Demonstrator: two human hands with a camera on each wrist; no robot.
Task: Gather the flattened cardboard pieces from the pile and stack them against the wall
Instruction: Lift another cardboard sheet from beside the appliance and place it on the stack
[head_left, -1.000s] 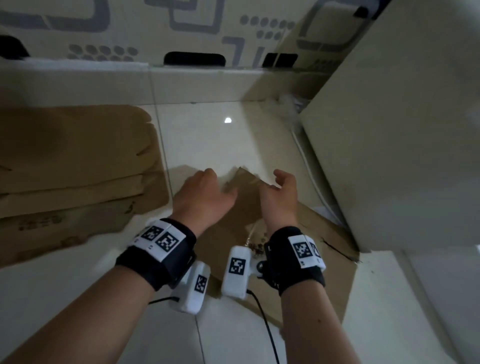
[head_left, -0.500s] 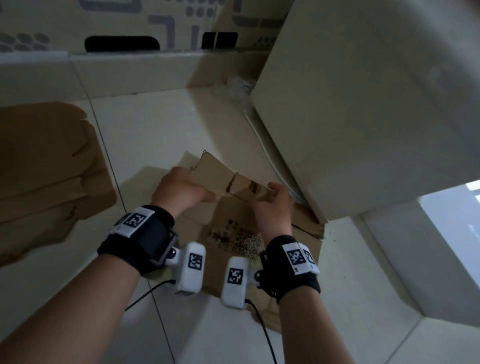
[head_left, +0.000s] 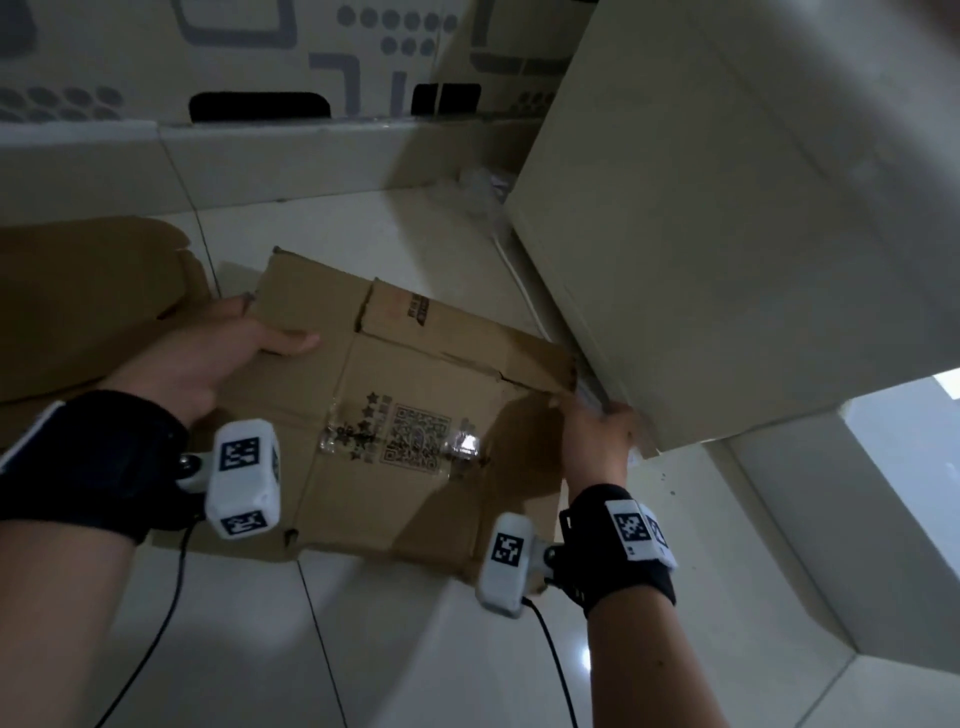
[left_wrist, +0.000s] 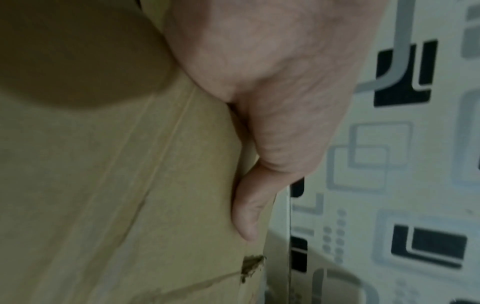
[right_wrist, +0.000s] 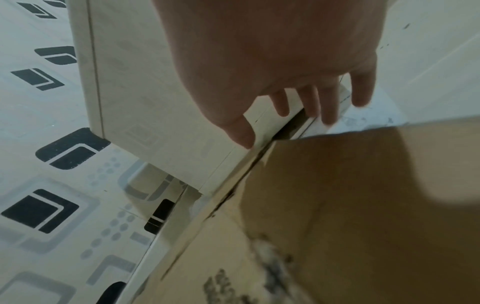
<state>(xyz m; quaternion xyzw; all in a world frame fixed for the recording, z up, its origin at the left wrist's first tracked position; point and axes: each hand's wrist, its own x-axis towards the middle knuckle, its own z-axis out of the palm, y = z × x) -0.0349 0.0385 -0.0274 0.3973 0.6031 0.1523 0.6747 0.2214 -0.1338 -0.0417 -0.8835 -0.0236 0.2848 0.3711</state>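
Two hands show in the head view, low over a pale tiled floor (head_left: 363, 649) that meets a white skirting and a wall (head_left: 156, 47) patterned with grey and black rounded squares. A tall cream cabinet (head_left: 727, 234) fills the right side. The flattened cardboard piece (head_left: 405, 415), printed with a QR code and stars, is tilted up off the floor between the two forearms, its far right corner close to the cabinet's base. More flat cardboard (head_left: 88, 301) lies on the floor at left, near the skirting. The left hand (head_left: 208, 358) holds the piece's left edge, thumb lying across its top face. The right hand (head_left: 597, 441) is at the piece's right edge beside the cabinet's lower corner; its fingers are hidden here. Both wrists wear black bands with white tagged camera blocks.

From the left wrist, the left hand (left_wrist: 272, 82) is clamped on the cardboard piece (left_wrist: 103, 185): the thumb presses the brown face and the palm wraps its edge, with the patterned wall (left_wrist: 415, 164) behind.

From the right wrist, the right hand (right_wrist: 272, 61) has its fingers (right_wrist: 330, 102) spread and fairly straight, reaching down toward the gap at the foot of the cabinet (right_wrist: 155, 102), just past the corner of the cardboard piece (right_wrist: 363, 205). Whether any fingertip touches the cardboard cannot be told; no finger is curled round it.
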